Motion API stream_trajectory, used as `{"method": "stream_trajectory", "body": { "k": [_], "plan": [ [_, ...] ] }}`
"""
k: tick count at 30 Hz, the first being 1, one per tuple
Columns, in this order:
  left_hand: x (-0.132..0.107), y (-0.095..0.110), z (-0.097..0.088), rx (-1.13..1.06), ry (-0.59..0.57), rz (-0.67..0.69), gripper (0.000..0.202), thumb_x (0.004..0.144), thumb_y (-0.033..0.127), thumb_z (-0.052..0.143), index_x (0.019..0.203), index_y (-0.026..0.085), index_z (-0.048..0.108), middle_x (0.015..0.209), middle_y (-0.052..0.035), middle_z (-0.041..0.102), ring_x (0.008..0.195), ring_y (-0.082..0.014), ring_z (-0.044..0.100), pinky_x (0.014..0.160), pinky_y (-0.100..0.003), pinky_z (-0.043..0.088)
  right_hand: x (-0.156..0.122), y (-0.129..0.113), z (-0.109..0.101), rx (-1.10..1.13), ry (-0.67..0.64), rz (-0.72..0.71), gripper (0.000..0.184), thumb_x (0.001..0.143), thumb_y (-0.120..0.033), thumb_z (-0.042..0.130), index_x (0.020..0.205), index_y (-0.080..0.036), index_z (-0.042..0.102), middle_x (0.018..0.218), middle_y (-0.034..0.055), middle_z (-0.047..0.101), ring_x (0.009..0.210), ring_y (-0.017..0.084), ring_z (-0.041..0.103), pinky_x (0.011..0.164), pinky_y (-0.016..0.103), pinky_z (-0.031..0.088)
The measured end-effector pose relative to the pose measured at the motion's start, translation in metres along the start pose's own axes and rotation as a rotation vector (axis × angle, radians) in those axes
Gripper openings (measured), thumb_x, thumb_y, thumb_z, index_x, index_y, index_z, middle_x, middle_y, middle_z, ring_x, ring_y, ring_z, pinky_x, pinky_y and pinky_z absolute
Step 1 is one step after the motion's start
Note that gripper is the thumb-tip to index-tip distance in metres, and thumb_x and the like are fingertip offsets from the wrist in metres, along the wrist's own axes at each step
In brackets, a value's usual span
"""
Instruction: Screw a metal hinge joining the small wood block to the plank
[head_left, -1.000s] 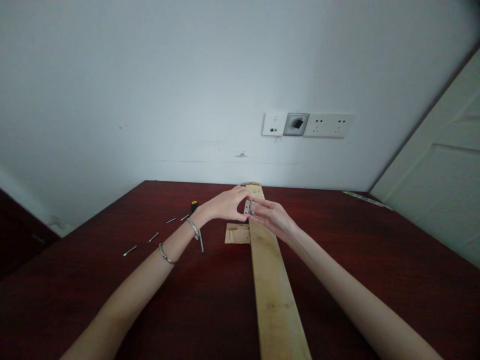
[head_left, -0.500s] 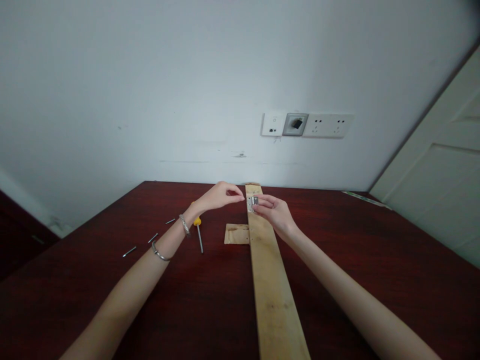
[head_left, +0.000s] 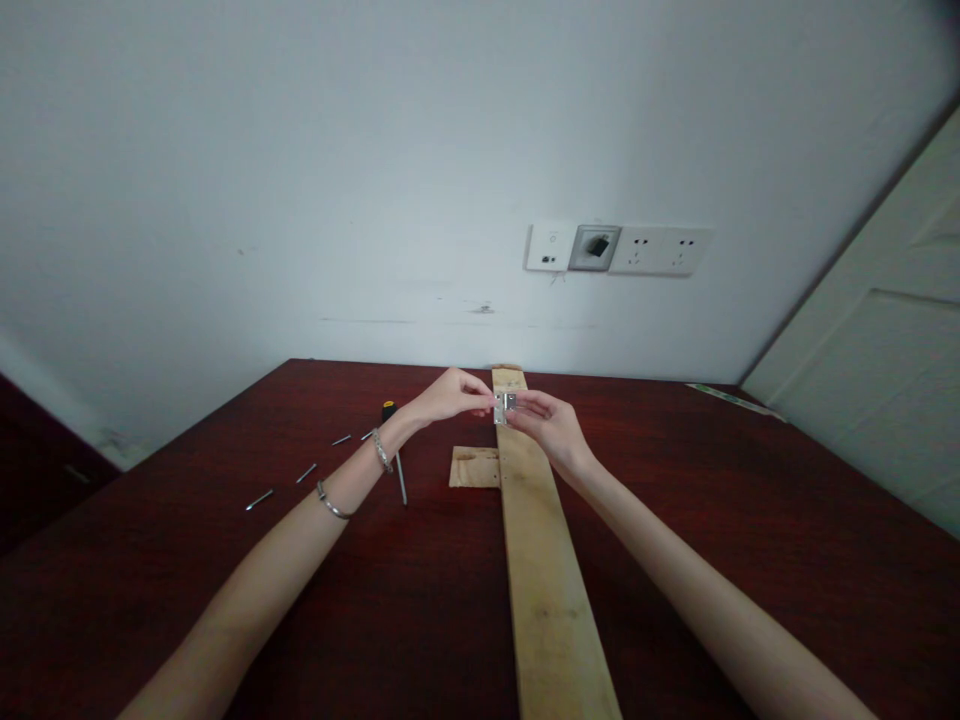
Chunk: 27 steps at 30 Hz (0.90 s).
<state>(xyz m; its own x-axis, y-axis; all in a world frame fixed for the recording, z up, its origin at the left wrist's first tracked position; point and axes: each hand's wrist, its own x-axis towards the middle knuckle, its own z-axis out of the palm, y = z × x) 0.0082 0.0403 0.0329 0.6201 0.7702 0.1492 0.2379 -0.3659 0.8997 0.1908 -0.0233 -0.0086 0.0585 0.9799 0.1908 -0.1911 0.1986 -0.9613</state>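
Table (head_left: 750,520) of dark red wood meets white wall (head_left: 300,180).

A dark red table (head_left: 750,520) carries a screwdriver (head_left: 397,470) at about ten o'clock from its middle, with four loose screws (head_left: 306,473) strung out toward nine o'clock. On the white wall (head_left: 300,180), at one o'clock, sits a row of sockets (head_left: 619,249). A pale door (head_left: 885,370) stands at three o'clock.

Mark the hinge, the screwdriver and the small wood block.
hinge (head_left: 504,407), head view, on its metal leaf between the fingertips.
screwdriver (head_left: 401,478), head view, on its shaft on the table.
small wood block (head_left: 474,468), head view, on its top face.
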Motion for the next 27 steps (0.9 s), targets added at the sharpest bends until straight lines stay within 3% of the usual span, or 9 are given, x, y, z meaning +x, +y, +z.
{"method": "stream_trajectory", "body": {
  "k": [6,12,27],
  "plan": [
    [0.001,-0.003,-0.001,-0.070,0.015,-0.016,0.012,0.076,0.021,0.069,0.074,0.009,0.073,0.070,-0.0067,0.071,0.065,-0.0108,0.065,0.069,-0.023,0.051,0.004,0.002,-0.009,-0.033,-0.029,0.065,0.038,0.048,-0.024,0.086,0.082,-0.017,0.072,0.076,0.0017,0.073,0.073,0.017,0.068,0.082,0.036,0.054],
    [0.002,-0.010,0.004,-0.181,0.023,-0.046,0.011,0.075,0.017,0.070,0.075,0.007,0.071,0.071,-0.0089,0.072,0.063,-0.0134,0.067,0.068,-0.026,0.054,0.006,0.005,-0.012,-0.050,-0.026,0.117,0.035,0.047,-0.025,0.087,0.078,-0.016,0.073,0.077,0.0040,0.074,0.069,0.016,0.068,0.077,0.035,0.056],
    [0.005,-0.021,0.009,-0.167,0.029,0.020,0.011,0.077,0.018,0.070,0.075,0.007,0.070,0.072,-0.0081,0.072,0.066,-0.0137,0.068,0.068,-0.025,0.055,0.008,0.007,-0.015,-0.073,-0.006,0.103,0.030,0.049,-0.026,0.085,0.075,-0.016,0.072,0.075,0.0033,0.075,0.067,0.015,0.067,0.073,0.032,0.056]
  ]
}}
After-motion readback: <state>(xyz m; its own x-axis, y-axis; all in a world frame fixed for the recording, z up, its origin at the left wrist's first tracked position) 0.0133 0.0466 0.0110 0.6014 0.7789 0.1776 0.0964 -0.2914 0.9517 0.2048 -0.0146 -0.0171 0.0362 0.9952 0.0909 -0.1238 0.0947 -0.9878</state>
